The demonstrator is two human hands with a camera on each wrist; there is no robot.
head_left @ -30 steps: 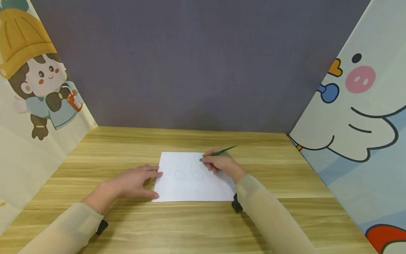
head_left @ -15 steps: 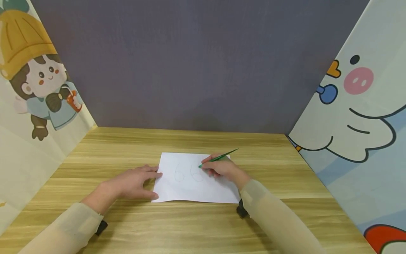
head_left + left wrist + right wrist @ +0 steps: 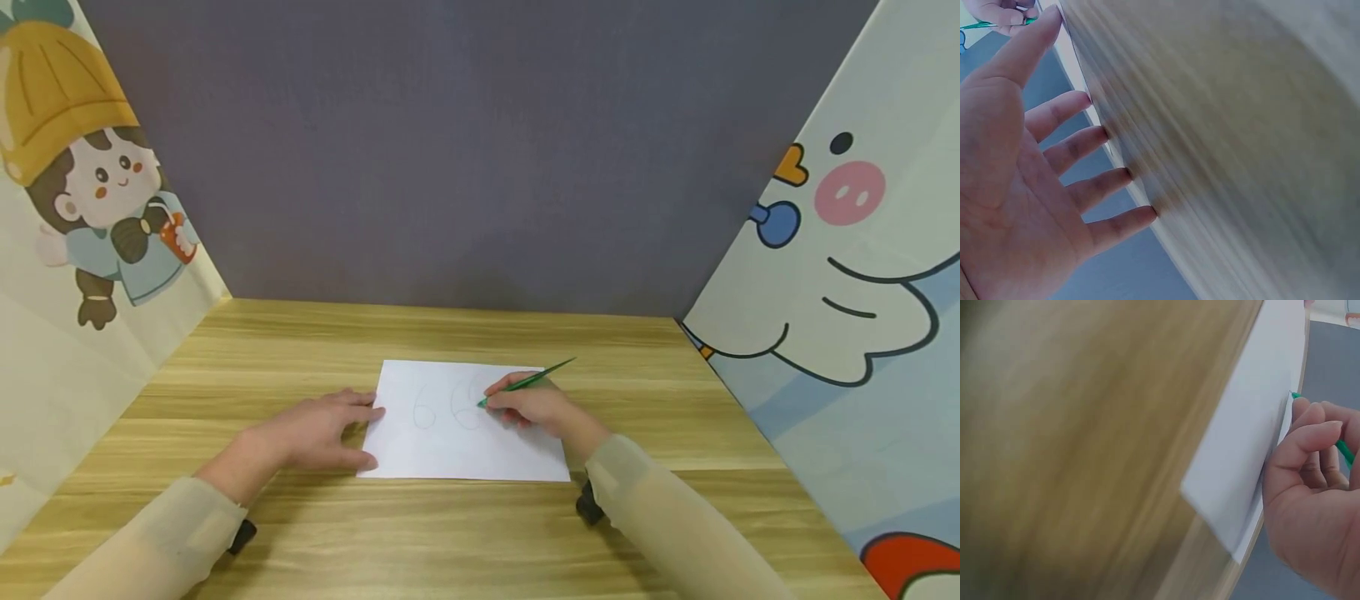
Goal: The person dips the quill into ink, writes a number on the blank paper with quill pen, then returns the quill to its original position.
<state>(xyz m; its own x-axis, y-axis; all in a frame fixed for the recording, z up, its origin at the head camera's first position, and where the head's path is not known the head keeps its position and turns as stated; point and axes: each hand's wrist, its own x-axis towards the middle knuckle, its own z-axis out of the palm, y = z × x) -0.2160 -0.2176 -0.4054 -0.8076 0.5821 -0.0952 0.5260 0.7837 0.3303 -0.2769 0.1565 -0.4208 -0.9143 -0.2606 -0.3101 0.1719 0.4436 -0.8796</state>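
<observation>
A white sheet of paper [image 3: 435, 457] lies on the wooden table in the head view, bearing two faint drawn figures. The left one looks like a 6; the right one is partly covered. My right hand [image 3: 536, 402] pinches a slim green pen [image 3: 538, 377] with a tapering upper end, its tip at the right figure. In the right wrist view, the curled fingers [image 3: 1300, 447] rest on the paper's far side. My left hand [image 3: 322, 429] lies at the sheet's left edge, thumb and index fingertip on it. The left wrist view shows its fingers [image 3: 1072, 153] spread and nearly straight.
The wooden table [image 3: 420, 537] extends around the sheet on all sides. A grey panel [image 3: 465, 150] stands behind it. Printed cartoon walls flank it, with a child figure [image 3: 112, 192] on the left and a white bird [image 3: 847, 267] on the right.
My right hand has come down the sheet toward me, the pen tip going from the top of the right figure to its middle right. My left hand has stayed in place.
</observation>
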